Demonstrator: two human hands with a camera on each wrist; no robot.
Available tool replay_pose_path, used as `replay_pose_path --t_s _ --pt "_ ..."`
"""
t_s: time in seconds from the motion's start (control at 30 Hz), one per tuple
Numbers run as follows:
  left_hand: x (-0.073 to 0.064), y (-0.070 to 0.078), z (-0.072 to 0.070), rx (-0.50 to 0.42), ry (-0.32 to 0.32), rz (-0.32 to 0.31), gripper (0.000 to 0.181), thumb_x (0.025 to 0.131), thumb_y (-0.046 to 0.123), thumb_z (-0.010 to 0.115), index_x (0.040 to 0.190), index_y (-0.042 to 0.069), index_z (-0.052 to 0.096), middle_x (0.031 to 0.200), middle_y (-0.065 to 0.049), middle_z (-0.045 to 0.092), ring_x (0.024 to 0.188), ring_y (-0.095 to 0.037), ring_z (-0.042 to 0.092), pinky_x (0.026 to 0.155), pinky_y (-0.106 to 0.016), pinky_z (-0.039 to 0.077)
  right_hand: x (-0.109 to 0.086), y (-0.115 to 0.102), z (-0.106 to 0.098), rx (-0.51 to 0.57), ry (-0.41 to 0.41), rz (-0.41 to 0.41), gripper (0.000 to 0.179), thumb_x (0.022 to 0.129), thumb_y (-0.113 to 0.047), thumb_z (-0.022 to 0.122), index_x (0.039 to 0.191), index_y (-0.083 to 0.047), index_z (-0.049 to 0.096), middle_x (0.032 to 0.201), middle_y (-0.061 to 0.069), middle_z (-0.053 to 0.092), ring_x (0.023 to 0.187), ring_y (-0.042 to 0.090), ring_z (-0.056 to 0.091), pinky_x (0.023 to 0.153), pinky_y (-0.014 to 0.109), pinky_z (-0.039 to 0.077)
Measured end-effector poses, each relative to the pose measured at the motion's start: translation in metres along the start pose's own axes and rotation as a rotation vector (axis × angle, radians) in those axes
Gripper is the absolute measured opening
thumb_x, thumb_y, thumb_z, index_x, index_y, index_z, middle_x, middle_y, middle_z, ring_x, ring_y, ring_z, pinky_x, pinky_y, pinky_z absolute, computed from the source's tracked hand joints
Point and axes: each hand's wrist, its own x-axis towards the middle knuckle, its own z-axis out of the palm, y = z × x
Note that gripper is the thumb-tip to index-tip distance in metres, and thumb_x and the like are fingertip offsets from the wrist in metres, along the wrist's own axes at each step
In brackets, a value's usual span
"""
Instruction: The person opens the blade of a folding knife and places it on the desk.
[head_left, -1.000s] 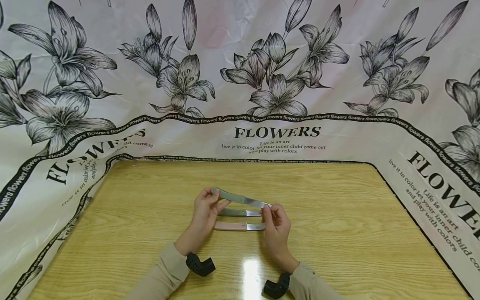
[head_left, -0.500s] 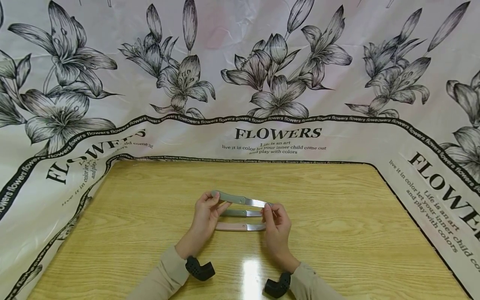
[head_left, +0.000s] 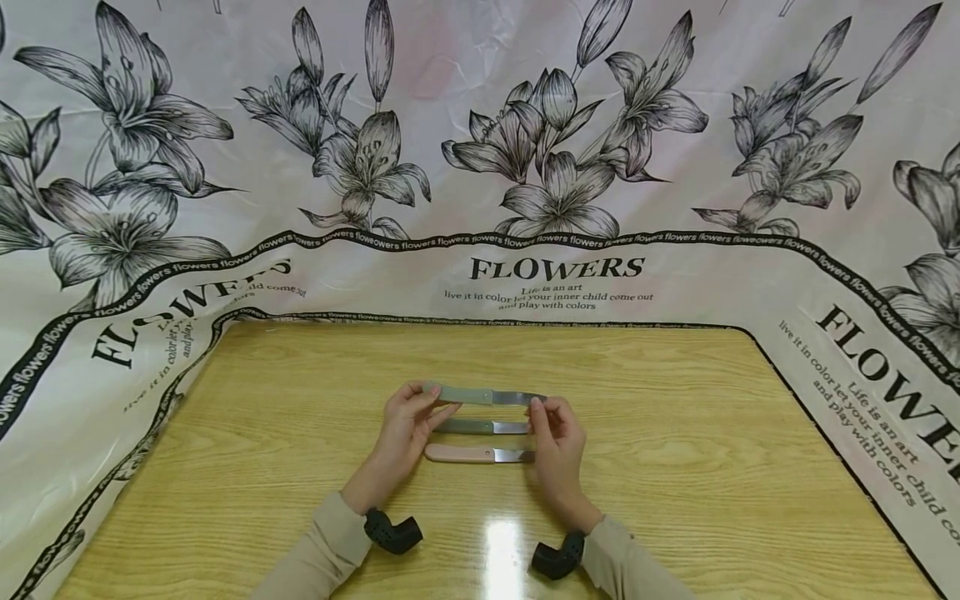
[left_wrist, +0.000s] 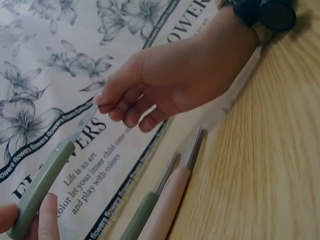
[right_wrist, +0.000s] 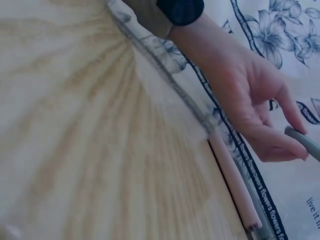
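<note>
A knife with a light green handle (head_left: 465,395) is held above the table between both hands. My left hand (head_left: 401,429) pinches the butt of its handle, while my right hand (head_left: 558,442) pinches the blade near the tip, which the fingers partly cover. Nearer to me lie a darker green-handled knife (head_left: 468,426) and a pink-handled knife (head_left: 461,453), roughly parallel, blades to the right. Both blade ends reach the right hand's edge in the head view. In the left wrist view the pink knife (left_wrist: 167,200) shows its whole blade.
The wood-grain table (head_left: 675,467) extends around the knives. A white flower-printed sheet (head_left: 555,283) rises along its back and sides. Dark wrist mounts (head_left: 393,531) sit on both forearms.
The held knife has turned from slanting down to the right to nearly level. Its blade end has risen slightly with the right hand; both hands keep their pinch. The other knives stay put.
</note>
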Motion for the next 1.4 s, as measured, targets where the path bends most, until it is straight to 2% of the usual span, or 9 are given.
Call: replay_pose_path --t_s 0.17,0.33,0.43,0.5,0.63,0.8,0.9,1.1,1.4 --pt "0.005 -0.002 -0.009 0.086 -0.05 0.047 0.012 0.096 -0.007 0.059 0.095 0.003 0.051 0.091 -0.01 0.061 0.083 -0.024 0.069 0.09 -0.044 0.056 0.008 -0.003 -0.002 -0.032 0.003 0.034 0.012 0.098 0.007 0.054 0.088 0.011 0.059 0.082 0.03 0.058 0.064 0.036 0.052 0.054 0.026 0.046" --pt "0.012 -0.003 -0.019 0.186 -0.089 0.077 0.013 0.093 -0.003 0.065 0.098 0.003 0.055 0.088 -0.01 0.068 0.081 -0.024 0.071 0.084 -0.041 0.059 0.017 -0.019 -0.002 -0.081 -0.005 0.139 0.014 0.098 0.002 0.059 0.09 0.014 0.062 0.083 0.028 0.061 0.069 0.038 0.055 0.055 0.022 0.047" --pt "0.018 -0.004 -0.026 0.283 -0.104 0.109 0.014 0.092 -0.001 0.068 0.1 -0.001 0.056 0.088 -0.011 0.068 0.081 -0.024 0.071 0.082 -0.042 0.059 0.021 -0.021 -0.002 -0.085 -0.004 0.204 0.017 0.097 -0.001 0.062 0.091 0.014 0.063 0.084 0.03 0.062 0.071 0.04 0.054 0.055 0.021 0.046" --pt "0.023 -0.004 -0.029 0.353 -0.102 0.131 0.018 0.091 0.001 0.07 0.103 -0.004 0.057 0.088 -0.011 0.068 0.08 -0.024 0.07 0.081 -0.042 0.059 0.023 -0.019 -0.003 -0.089 -0.003 0.236 0.017 0.097 -0.003 0.063 0.09 0.013 0.064 0.085 0.03 0.062 0.073 0.041 0.054 0.056 0.02 0.045" --pt "0.031 -0.003 -0.034 0.49 -0.093 0.17 0.027 0.089 0.006 0.075 0.106 -0.008 0.06 0.086 -0.008 0.068 0.079 -0.023 0.069 0.08 -0.036 0.059 0.027 -0.004 -0.007 -0.114 0.007 0.307 0.02 0.096 -0.01 0.067 0.087 0.009 0.066 0.083 0.021 0.065 0.073 0.03 0.058 0.059 0.019 0.043" --pt "0.034 0.002 -0.033 0.62 -0.108 0.176 0.028 0.089 0.008 0.075 0.107 -0.009 0.062 0.085 -0.009 0.065 0.081 -0.026 0.069 0.078 -0.033 0.058 0.034 0.003 -0.013 -0.09 -0.002 0.415 0.022 0.095 -0.011 0.069 0.088 0.009 0.067 0.083 0.015 0.066 0.075 0.027 0.059 0.063 0.024 0.049" --pt "0.038 0.001 -0.038 0.653 -0.132 0.158 0.027 0.089 0.009 0.075 0.107 -0.008 0.063 0.086 -0.009 0.065 0.083 -0.024 0.069 0.079 -0.032 0.058 0.038 -0.01 -0.012 -0.071 -0.025 0.425 0.017 0.094 -0.002 0.067 0.087 0.014 0.065 0.081 0.017 0.066 0.075 0.028 0.059 0.065 0.028 0.051" --pt "0.041 0.003 -0.043 0.67 -0.181 0.124 0.027 0.089 0.009 0.075 0.107 -0.007 0.063 0.087 -0.008 0.067 0.084 -0.023 0.069 0.081 -0.032 0.058 0.038 -0.008 -0.012 -0.046 -0.016 0.408 0.012 0.091 0.005 0.066 0.087 0.016 0.064 0.075 0.007 0.067 0.069 0.02 0.06 0.062 0.025 0.052" --pt "0.039 0.003 -0.044 0.669 -0.197 0.119 0.025 0.09 0.007 0.074 0.108 -0.007 0.063 0.088 -0.008 0.067 0.086 -0.022 0.069 0.08 -0.03 0.058 0.036 0.021 -0.018 0.066 0.032 0.424 0.013 0.093 0.006 0.064 0.093 0.019 0.064 0.075 0.001 0.067 0.065 0.016 0.058 0.058 0.022 0.051"
